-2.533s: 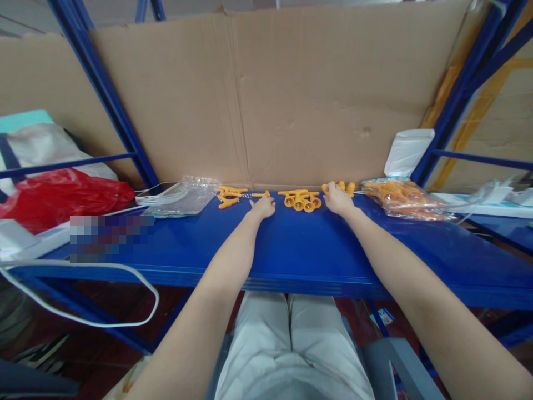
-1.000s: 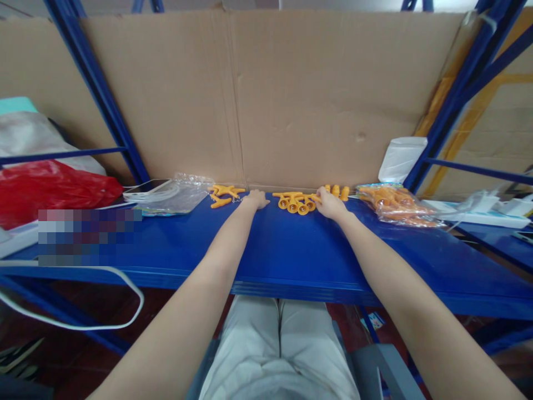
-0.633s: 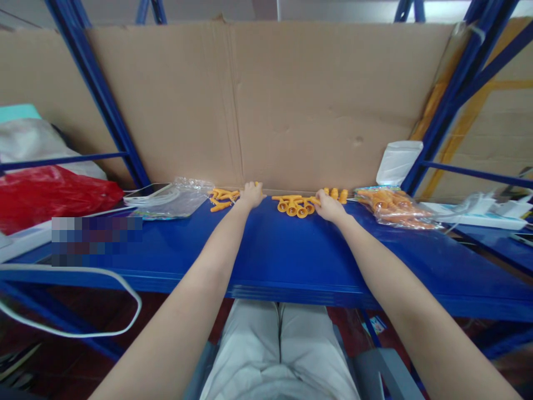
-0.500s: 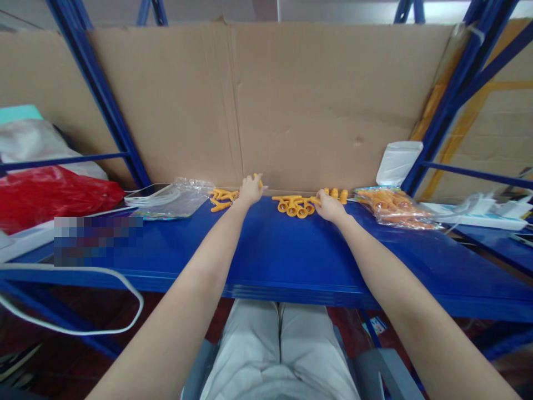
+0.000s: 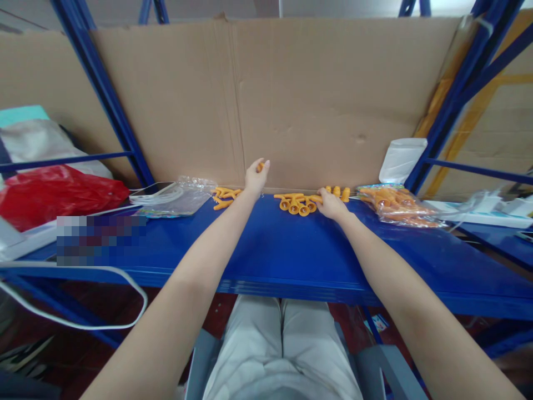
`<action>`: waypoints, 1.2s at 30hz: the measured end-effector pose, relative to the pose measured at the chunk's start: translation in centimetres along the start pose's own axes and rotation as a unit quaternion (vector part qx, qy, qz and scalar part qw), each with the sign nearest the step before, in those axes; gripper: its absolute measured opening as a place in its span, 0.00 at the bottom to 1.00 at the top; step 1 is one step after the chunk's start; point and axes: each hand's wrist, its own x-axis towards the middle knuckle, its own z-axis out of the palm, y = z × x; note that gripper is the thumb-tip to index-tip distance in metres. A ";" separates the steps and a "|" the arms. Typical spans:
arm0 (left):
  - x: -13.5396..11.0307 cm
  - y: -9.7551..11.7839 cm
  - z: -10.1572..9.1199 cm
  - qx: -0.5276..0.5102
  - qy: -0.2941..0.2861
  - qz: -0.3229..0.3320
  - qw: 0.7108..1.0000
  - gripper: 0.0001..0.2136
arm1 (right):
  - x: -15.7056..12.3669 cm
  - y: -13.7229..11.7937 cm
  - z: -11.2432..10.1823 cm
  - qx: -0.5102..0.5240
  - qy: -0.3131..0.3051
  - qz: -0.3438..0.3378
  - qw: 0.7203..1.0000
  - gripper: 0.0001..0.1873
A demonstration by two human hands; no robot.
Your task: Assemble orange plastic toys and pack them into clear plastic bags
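Seated worker at a blue metal shelf (image 5: 291, 250) backed by a sheet of brown cardboard (image 5: 300, 100). The left hand (image 5: 255, 178) is raised clear of the shelf in front of the cardboard, its fingertips pinched on a small orange piece (image 5: 260, 165), which is in the air and touches nothing else. The right hand (image 5: 332, 204) rests low on the shelf with its fingers curled against the right end of a cluster of orange bell-ended pieces (image 5: 295, 203). It touches the cluster, but whether it grips it cannot be told from here. The cluster lies flat near the back edge of the shelf, between the two hands. Just behind the right hand stand a few short orange stubs (image 5: 340, 192), close to the cardboard. Below and to the left of the raised hand lies a loose heap of orange branched pieces (image 5: 225, 196), and just beside it is a crumpled clear plastic bag (image 5: 183, 195) with a phone (image 5: 150, 191) at its far side. To the right of the right hand is a filled bag of orange parts (image 5: 395, 204); behind that bag, a white packet (image 5: 402, 158) leans against the blue upright. At the far left of the shelf sits a red plastic bag (image 5: 58, 194), and a white cable (image 5: 83, 322) loops below the front edge of the shelf.
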 end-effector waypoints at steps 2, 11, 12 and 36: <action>-0.2 1.0 -0.1 -0.048 -0.001 -0.044 0.998 0.17 | 0.1 0.1 0.2 0.004 0.003 -0.001 1.000 0.21; -5.2 2.8 -1.9 -0.257 -0.022 -0.221 0.941 0.14 | 0.9 1.0 1.0 0.019 0.024 -0.028 0.999 0.20; -5.7 2.8 -2.0 -0.272 -0.023 -0.247 0.930 0.14 | 0.9 1.0 1.1 0.019 0.026 -0.031 0.999 0.20; -6.4 -0.5 -2.6 0.091 -0.144 -0.279 0.945 0.05 | 1.7 2.0 1.7 0.038 0.054 -0.064 0.996 0.16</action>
